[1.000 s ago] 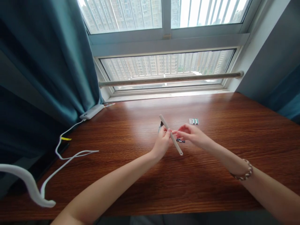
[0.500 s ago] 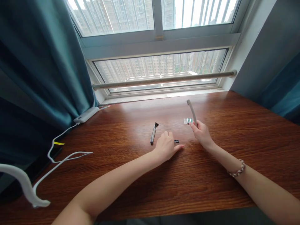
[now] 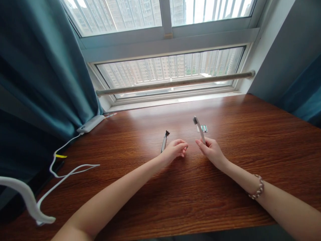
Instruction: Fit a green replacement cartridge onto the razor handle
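Note:
My right hand (image 3: 212, 152) is closed around a pale toothbrush (image 3: 201, 132), held upright with its grey-bristled head at the top. My left hand (image 3: 177, 149) is just to the left, its fingers curled with the thumb against them. Only a tiny dark bit shows at its fingertips; the rest of what it grips is hidden. Left of that hand a razor (image 3: 164, 142) with a black head and grey handle lies on the table, its lower end covered by the hand. Behind the toothbrush lies a small clear pack with green and white parts (image 3: 204, 128).
The brown wooden table (image 3: 140, 207) runs up to the window, where a rail (image 3: 173, 83) crosses. At the left are a white power strip (image 3: 90, 124), a looped white cable (image 3: 75, 170), a curved white arm (image 3: 27, 197) and a blue curtain (image 3: 50, 60).
My left hand has turned and risen from the tabletop; the small dark piece beside it no longer shows on the table. The toothbrush has shifted down and left and rotated in my right hand.

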{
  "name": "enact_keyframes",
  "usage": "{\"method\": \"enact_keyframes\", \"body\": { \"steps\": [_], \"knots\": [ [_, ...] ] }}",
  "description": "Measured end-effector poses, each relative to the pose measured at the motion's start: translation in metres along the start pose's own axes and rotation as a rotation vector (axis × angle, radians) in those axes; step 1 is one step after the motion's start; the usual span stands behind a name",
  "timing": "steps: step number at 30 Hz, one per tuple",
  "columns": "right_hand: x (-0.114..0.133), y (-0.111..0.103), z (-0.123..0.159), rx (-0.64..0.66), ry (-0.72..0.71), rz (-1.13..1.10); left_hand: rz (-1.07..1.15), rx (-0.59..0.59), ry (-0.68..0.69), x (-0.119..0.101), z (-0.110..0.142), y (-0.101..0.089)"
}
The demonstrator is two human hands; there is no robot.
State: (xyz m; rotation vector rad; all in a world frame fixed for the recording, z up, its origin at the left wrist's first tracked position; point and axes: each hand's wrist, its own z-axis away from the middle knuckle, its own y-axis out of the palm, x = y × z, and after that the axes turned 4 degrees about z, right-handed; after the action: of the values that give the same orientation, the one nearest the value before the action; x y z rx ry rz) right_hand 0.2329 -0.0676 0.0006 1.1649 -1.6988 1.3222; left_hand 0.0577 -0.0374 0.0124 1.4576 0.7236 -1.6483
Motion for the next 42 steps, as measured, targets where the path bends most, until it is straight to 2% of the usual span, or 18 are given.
{"method": "enact_keyframes", "body": {
  "steps": [2, 4, 7, 9, 13, 17, 22, 27, 30, 34, 39, 42],
  "knots": [
    [0.007, 0.004, 0.005, 0.052, -0.034, -0.037, 0.373, 0.063, -0.148, 0.001, 0.003, -0.004],
    [0.013, 0.008, 0.008, 0.103, -0.050, -0.047, 0.599, 0.106, -0.229, 0.004, 0.008, -0.006],
    [0.016, 0.013, 0.012, 0.127, -0.047, -0.020, 0.754, 0.159, -0.252, 0.009, 0.013, -0.005],
    [0.016, 0.016, 0.014, 0.086, -0.049, 0.015, 0.792, 0.183, -0.249, 0.011, 0.014, -0.004],
    [0.015, 0.019, 0.014, 0.010, -0.053, 0.058, 0.806, 0.166, -0.261, 0.012, 0.015, -0.003],
    [0.014, 0.018, 0.013, 0.061, -0.022, 0.030, 0.773, 0.181, -0.251, 0.010, 0.018, -0.004],
    [0.015, 0.016, 0.013, 0.102, 0.018, -0.037, 0.689, 0.235, -0.167, 0.011, 0.019, -0.005],
    [0.014, 0.005, 0.012, 0.142, -0.003, -0.043, 0.625, 0.118, -0.021, 0.009, 0.017, -0.009],
    [0.008, -0.004, 0.007, 0.106, -0.100, 0.095, 0.548, 0.037, 0.100, 0.004, 0.016, -0.012],
    [-0.002, -0.013, 0.000, 0.051, -0.260, 0.336, 0.473, -0.004, 0.216, -0.002, 0.017, -0.014],
    [-0.009, -0.018, -0.004, 0.094, -0.371, 0.468, 0.471, -0.016, 0.265, -0.004, 0.019, -0.015],
    [-0.010, -0.018, -0.004, 0.100, -0.369, 0.554, 0.469, -0.027, 0.274, -0.004, 0.018, -0.016]
  ]
}}
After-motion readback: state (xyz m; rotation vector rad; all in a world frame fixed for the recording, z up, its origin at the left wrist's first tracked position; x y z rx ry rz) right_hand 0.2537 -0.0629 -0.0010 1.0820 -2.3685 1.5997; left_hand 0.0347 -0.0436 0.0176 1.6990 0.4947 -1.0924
